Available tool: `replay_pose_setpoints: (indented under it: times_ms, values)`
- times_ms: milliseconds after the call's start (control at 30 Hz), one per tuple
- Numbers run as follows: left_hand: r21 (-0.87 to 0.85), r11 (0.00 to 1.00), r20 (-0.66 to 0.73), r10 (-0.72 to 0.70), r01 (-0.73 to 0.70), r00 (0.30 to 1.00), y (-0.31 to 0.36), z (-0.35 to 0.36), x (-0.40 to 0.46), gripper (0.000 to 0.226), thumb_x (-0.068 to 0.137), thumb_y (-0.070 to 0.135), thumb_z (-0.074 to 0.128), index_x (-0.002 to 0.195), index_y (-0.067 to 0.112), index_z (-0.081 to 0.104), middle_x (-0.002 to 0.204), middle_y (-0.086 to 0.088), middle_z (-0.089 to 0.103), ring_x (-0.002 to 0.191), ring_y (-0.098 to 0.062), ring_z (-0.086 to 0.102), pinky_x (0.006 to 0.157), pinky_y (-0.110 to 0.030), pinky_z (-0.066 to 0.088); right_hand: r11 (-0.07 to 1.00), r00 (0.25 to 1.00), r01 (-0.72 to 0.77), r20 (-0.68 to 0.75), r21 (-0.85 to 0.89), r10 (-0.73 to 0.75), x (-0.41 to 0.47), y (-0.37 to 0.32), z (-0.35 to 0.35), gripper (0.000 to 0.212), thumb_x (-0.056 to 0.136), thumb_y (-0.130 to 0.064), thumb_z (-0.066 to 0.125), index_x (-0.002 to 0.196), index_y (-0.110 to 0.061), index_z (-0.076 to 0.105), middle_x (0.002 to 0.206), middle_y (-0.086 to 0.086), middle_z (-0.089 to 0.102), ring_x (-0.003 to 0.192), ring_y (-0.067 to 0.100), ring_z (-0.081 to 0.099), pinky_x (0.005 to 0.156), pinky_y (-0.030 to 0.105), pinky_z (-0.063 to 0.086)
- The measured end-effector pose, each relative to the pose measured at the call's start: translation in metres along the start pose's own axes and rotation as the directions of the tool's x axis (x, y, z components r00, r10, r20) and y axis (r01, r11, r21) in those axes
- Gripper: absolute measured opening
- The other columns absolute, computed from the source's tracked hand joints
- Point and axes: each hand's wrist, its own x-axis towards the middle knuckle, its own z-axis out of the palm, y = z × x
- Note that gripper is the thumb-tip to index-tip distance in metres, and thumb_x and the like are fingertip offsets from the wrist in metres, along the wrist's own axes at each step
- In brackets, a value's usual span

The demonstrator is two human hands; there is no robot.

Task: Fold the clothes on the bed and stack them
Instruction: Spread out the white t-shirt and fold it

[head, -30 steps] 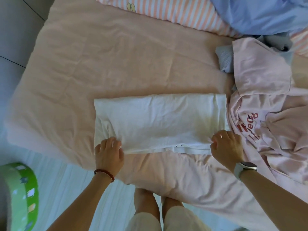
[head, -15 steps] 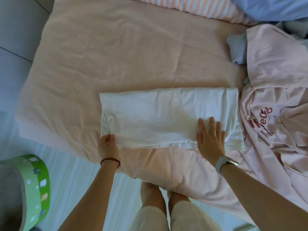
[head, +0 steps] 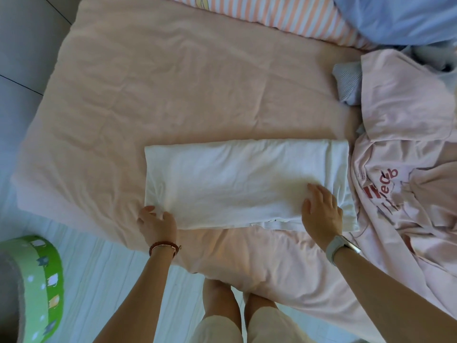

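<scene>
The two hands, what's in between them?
In the head view, the folded white garment stretches between the left hand and the right hand.

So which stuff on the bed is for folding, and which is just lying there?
For folding:
white garment, under both hands, left hand, right hand
pink shirt, still crumpled
grey-blue garment

Just lying about:
striped pillow
blue blanket
green tub on the floor

Pink-sheeted bed [head: 173, 95]: folded white garment [head: 235, 181], pink shirt [head: 408, 157], possibly grey garment [head: 346, 82].
</scene>
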Motion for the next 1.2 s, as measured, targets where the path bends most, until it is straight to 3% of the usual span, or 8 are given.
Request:
replay_pose_setpoints:
  times_ms: [67,167,333,567,700,900,1100,1200]
  values:
    - [0.211,0.961,-0.062,0.197,-0.18,0.978,0.011,0.008,-0.01,0.047,0.082,0.006,0.055,0.127,0.006,0.044,0.134,-0.019,0.041,0.12,-0.037,0.04,0.095,-0.051,0.035,0.999,0.999,-0.018,-0.05,0.043,0.02,0.01,0.003,-0.009,0.045,0.092,-0.015,0.044,0.137,-0.012,0.041,0.14,0.012,0.039,0.127,0.033,0.035,0.098,0.047,0.032]
    - [0.405,0.743,0.159,0.516,-0.532,0.842,0.03,0.029,-0.03,0.054,0.083,0.014,0.058,0.134,0.012,0.042,0.143,-0.015,0.035,0.132,-0.035,0.03,0.104,-0.054,0.024,0.996,0.995,-0.016,-0.094,0.093,0.024,0.031,0.006,-0.024,0.046,0.095,-0.015,0.042,0.139,-0.008,0.035,0.139,0.017,0.037,0.125,0.037,0.036,0.098,0.046,0.033]
    - [0.455,0.44,0.554,0.54,-0.774,0.633,0.051,0.078,-0.054,0.064,0.09,0.042,0.045,0.146,0.036,0.013,0.157,0.0,-0.003,0.143,-0.025,-0.006,0.111,-0.057,-0.001,0.927,0.965,-0.153,-0.15,0.343,0.215,0.087,0.002,-0.051,0.045,0.097,-0.016,0.035,0.141,-0.01,0.033,0.135,0.022,0.038,0.123,0.039,0.039,0.097,0.047,0.038]
    - [0.461,0.373,0.673,0.445,-0.806,0.591,0.061,0.113,-0.055,0.079,0.084,0.06,0.045,0.144,0.043,-0.003,0.153,0.003,-0.024,0.14,-0.027,-0.022,0.106,-0.065,0.001,0.975,0.982,-0.173,-0.057,0.136,0.182,0.148,0.003,-0.072,0.02,0.092,-0.014,0.042,0.1,-0.006,0.058,0.119,0.022,0.052,0.111,0.035,0.046,0.089,0.037,0.038]
    - [0.466,0.394,0.683,0.409,-0.792,0.605,0.063,0.113,-0.053,0.081,0.083,0.061,0.046,0.144,0.043,-0.003,0.153,0.004,-0.024,0.14,-0.025,-0.023,0.106,-0.064,0.001,0.977,0.975,-0.212,-0.077,-0.024,0.21,0.155,0.013,-0.081,0.029,0.096,-0.011,0.039,0.121,0.0,0.047,0.129,0.02,0.044,0.112,0.043,0.048,0.09,0.045,0.04]
    - [0.48,0.381,0.658,0.44,-0.79,0.611,0.065,0.113,-0.062,0.077,0.085,0.056,0.046,0.145,0.041,0.0,0.154,0.0,-0.02,0.14,-0.028,-0.02,0.107,-0.064,0.0,0.934,0.959,-0.114,-0.207,0.338,0.192,0.128,0.023,-0.084,0.022,0.095,-0.013,0.041,0.105,0.0,0.054,0.106,0.021,0.058,0.094,0.038,0.054,0.069,0.033,0.034]
    - [0.357,0.078,0.678,0.663,-0.931,0.316,0.056,0.12,-0.099,0.069,0.072,0.039,0.071,0.135,0.03,0.046,0.149,-0.013,0.031,0.134,-0.045,0.026,0.093,-0.074,0.021,0.896,0.948,-0.301,0.002,0.326,0.318,0.06,0.041,-0.04,0.052,0.089,-0.035,0.052,0.13,-0.004,0.041,0.127,0.016,0.047,0.118,0.034,0.041,0.098,0.045,0.037]
    - [0.381,0.019,0.709,0.635,-0.925,0.305,0.051,0.126,-0.113,0.062,0.069,0.03,0.073,0.128,0.029,0.055,0.143,-0.016,0.04,0.127,-0.047,0.038,0.085,-0.075,0.028,0.845,0.916,-0.4,0.121,0.355,0.383,0.048,0.046,-0.031,0.053,0.088,-0.037,0.054,0.127,-0.003,0.042,0.124,0.018,0.052,0.115,0.035,0.047,0.095,0.046,0.041]
